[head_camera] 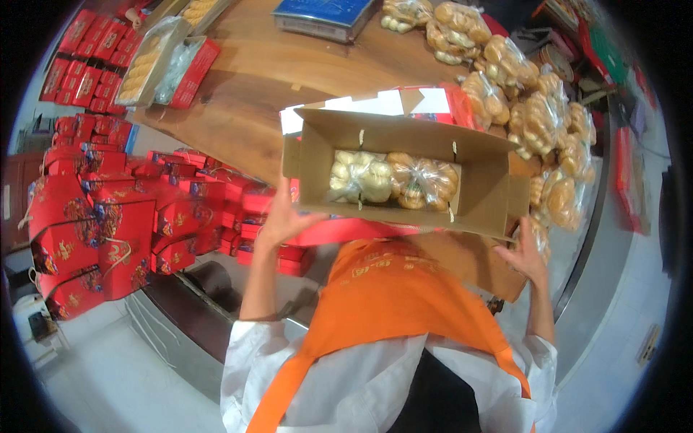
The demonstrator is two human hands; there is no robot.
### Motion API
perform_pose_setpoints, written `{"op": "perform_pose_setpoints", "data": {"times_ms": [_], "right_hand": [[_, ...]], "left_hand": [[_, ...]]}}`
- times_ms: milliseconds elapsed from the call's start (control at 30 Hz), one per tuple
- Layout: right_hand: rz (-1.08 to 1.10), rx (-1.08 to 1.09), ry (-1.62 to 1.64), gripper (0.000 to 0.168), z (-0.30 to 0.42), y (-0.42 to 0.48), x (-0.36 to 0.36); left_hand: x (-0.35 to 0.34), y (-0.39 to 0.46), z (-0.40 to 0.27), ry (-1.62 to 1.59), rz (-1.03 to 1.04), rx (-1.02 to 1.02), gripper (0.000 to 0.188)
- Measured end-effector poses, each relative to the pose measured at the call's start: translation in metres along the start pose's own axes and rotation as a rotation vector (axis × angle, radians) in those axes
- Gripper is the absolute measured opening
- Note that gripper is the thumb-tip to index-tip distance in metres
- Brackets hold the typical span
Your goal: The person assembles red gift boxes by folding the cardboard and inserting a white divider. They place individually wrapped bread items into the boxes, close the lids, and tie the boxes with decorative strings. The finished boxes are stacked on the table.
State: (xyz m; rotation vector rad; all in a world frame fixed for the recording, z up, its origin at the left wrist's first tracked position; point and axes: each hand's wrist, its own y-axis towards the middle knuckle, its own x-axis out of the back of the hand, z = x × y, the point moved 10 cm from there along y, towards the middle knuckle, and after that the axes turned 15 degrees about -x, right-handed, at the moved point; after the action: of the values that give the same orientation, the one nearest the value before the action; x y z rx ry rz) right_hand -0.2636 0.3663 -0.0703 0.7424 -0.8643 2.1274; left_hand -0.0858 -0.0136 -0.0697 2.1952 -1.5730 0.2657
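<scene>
A cardboard gift box (485, 189) stands with its flaps up in front of me, brown inside and red outside. In its left and middle part lie a clear bag of pale round buns (361, 176) and a clear bag of golden-brown buns (422, 181). Short cord handles (361, 138) pass through its long walls. My left hand (289, 219) is at the box's left end, thumb along the near side, its fingers partly hidden. At the right end, my right hand (524, 254) touches the near corner with its fingers spread.
Bagged buns (536, 119) are heaped along the table's right side. Red gift boxes (124, 233) are stacked at the left. A blue-topped scale (325, 13) stands on the wooden table (249, 70), with open boxes of rolls (142, 73) at far left. Another person's hand (133, 17) shows beyond.
</scene>
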Motion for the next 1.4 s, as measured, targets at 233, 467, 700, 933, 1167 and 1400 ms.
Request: {"op": "perform_pose_setpoints", "data": {"times_ms": [233,467,700,933,1167,1400], "right_hand": [[-0.115,0.367,0.519,0.091,0.066,0.046,-0.017],[-0.051,0.265,1.018,0.077,0.051,0.077,-0.019],[-0.195,0.079,1.007,0.053,0.044,0.091,-0.006],[-0.125,-0.013,1.058,0.069,0.038,0.089,-0.005],[-0.025,0.0,0.941,0.048,0.02,0.094,-0.018],[-0.012,-0.021,0.799,0.046,0.019,0.091,-0.018]], "left_hand": [[-0.015,-0.002,0.015,-0.153,0.058,-0.09,0.095],[-0.011,0.02,0.013,-0.081,0.14,-0.229,0.053],[-0.004,0.006,0.065,-0.241,-0.042,0.062,0.04],[0.013,0.0,0.052,-0.047,-0.547,0.143,0.042],[-0.122,0.041,-0.076,0.782,-0.017,-0.6,0.05],[-0.192,0.063,-0.097,0.723,0.172,-0.551,0.058]]}}
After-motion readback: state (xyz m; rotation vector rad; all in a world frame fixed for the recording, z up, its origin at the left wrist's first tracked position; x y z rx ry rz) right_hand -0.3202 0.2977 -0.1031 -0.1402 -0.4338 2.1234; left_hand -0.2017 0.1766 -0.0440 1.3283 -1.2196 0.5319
